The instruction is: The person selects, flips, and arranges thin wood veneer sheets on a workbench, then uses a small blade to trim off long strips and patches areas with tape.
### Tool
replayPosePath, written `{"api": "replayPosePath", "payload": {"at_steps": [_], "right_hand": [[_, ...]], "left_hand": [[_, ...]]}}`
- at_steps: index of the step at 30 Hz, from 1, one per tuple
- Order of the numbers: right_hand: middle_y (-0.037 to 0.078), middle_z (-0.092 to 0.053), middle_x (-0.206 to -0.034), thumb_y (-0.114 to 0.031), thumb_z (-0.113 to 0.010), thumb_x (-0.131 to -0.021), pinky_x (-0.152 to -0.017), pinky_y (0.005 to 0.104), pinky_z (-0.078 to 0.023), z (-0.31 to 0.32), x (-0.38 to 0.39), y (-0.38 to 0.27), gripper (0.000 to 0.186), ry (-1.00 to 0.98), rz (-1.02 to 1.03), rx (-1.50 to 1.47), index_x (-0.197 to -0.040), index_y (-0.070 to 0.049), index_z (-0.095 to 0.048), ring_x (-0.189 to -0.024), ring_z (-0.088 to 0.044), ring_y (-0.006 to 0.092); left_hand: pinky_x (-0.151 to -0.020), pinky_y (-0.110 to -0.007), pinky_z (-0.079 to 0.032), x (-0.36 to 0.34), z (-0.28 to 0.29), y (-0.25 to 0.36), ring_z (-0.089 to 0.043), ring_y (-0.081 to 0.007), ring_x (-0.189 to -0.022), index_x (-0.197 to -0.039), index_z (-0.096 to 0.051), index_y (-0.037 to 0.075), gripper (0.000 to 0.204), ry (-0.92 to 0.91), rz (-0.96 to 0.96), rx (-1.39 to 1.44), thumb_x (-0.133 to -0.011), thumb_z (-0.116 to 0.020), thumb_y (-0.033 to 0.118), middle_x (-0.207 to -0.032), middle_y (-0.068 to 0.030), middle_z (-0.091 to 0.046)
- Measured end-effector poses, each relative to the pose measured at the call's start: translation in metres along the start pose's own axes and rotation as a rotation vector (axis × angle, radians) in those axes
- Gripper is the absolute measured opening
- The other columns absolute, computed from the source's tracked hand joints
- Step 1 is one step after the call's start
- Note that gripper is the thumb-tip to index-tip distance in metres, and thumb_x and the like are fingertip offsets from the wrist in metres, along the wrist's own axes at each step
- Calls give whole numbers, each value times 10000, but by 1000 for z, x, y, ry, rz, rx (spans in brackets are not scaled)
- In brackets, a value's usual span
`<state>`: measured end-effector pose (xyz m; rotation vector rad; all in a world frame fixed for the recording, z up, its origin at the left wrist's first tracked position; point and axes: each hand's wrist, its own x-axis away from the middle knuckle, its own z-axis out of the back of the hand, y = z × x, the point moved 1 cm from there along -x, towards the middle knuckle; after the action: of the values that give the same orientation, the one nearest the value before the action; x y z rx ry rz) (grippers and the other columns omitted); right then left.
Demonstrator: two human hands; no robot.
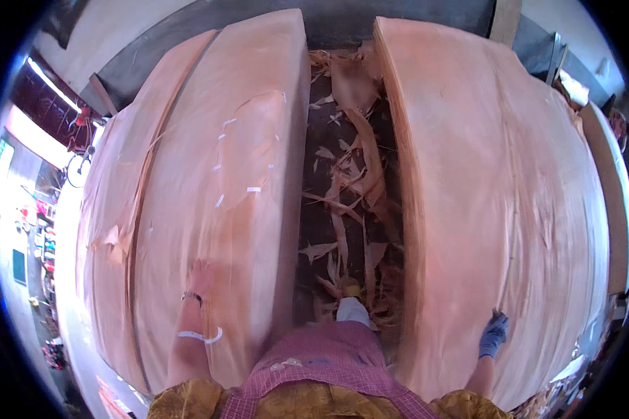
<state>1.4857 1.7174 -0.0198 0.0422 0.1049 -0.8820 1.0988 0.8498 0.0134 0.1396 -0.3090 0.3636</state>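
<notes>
Two tall stacks of thin, pinkish-tan wood veneer stand on either side of me. On the left veneer stack (210,174), my bare left hand (201,277) lies flat with its fingers stretched out. Farther up that stack, short white tape strips (254,190) outline a patch of veneer (255,143). My right hand (495,335), in a blue glove, rests on the right veneer stack (461,209) beside a long crease in the top sheet. Its fingers look drawn together, with a small dark spot at their tips; what they hold, if anything, cannot be made out.
Torn veneer scraps (360,174) litter the dark floor of the narrow gap between the stacks, where my foot (353,307) stands. A dark grey beam (426,14) crosses behind them. A flat brown board (603,202) stands along the far right side.
</notes>
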Motion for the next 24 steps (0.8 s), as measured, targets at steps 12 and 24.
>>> {"api": "replayPosePath", "payload": {"at_steps": [12, 24], "right_hand": [[269, -631, -1047, -243, -557, -926, -812, 497, -497, 198, 98, -398, 286, -95, 627, -709, -1093, -14, -520, -977, -605, 454], [284, -616, -1142, -374, -506, -944, -918, 504, -465, 155, 188, -521, 461, -236, 674, -737, -1220, -5, -502, -1077, -579, 457]], "left_hand": [[-885, -323, -502, 296, -35, 146, -626, -211, -1066, -1293, -570, 43, 497, -658, -873, 824, -942, -597, 393, -1197, -115, -651], [-412, -293, -392, 496, -12, 109, -414, -115, -422, -1072, -478, 85, 213, -1058, -62, 1965, -1003, -524, 281, -630, 2, -436]]}}
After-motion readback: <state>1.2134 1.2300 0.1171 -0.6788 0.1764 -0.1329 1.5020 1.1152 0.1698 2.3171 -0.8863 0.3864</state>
